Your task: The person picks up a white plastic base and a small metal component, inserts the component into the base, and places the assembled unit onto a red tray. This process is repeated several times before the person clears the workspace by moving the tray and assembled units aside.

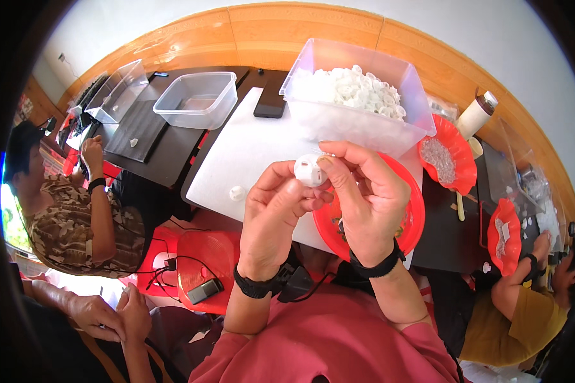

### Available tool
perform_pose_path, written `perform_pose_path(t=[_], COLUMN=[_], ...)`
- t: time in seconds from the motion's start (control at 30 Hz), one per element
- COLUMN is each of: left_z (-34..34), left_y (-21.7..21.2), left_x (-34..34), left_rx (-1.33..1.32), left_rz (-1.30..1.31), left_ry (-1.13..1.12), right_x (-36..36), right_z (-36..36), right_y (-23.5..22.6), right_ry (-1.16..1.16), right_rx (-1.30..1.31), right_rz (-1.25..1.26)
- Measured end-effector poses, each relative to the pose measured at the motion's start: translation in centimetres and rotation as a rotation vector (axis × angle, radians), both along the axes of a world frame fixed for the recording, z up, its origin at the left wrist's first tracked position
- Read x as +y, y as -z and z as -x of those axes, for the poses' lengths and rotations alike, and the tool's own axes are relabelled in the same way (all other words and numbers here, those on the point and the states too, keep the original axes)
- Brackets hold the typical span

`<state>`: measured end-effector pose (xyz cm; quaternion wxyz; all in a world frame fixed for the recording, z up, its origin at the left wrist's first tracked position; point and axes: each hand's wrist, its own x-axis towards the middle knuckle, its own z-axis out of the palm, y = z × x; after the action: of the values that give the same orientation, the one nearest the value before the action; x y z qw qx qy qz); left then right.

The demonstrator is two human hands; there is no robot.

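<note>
A small round white plastic part with slots is raised over the table. My left hand grips it between thumb and fingers. Close against its right side, my right hand has thumb and forefinger pinched together. A tiny pale bit shows at those fingertips, too small to name. Behind my right hand stands a red plastic bowl, its contents mostly hidden. Another white plastic piece lies on the white sheet to the left.
A clear bin heaped with white parts stands behind my hands. A phone and an open clear box lie left of it. Red scalloped dishes and a bottle are on the right. Other people sit on both sides.
</note>
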<state>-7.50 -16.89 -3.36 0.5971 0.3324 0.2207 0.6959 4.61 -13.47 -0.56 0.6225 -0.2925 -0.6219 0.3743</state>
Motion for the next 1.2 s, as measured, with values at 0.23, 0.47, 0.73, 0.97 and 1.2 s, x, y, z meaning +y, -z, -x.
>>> perform_pose_path(t=[0.23,0.47,0.73,0.97,1.2], left_z=[0.2,0.3,0.5,0.4,0.3], left_y=[0.5,0.2,-0.2,0.1,-0.1], left_x=[-0.1,-0.4,-0.7,-0.3,-1.0], left_rx=[0.126,0.206,0.078,0.040,0.211], left_rz=[0.027,0.019,0.026,0.008,-0.003], left_ry=[-0.129,-0.237,-0.088,-0.061,-0.198], right_x=[0.4,0.0,-0.2,-0.1,-0.5], right_z=[-0.2,-0.6,-0.1,-0.2,-0.2], right_y=[0.9,1.0,0.5,0.3,-0.2], right_ry=[-0.057,-0.101,-0.148,0.040,0.081], right_rx=[0.087,0.197,0.173,-0.065,-0.119], right_rz=[0.097,0.158,0.182,-0.022,-0.105])
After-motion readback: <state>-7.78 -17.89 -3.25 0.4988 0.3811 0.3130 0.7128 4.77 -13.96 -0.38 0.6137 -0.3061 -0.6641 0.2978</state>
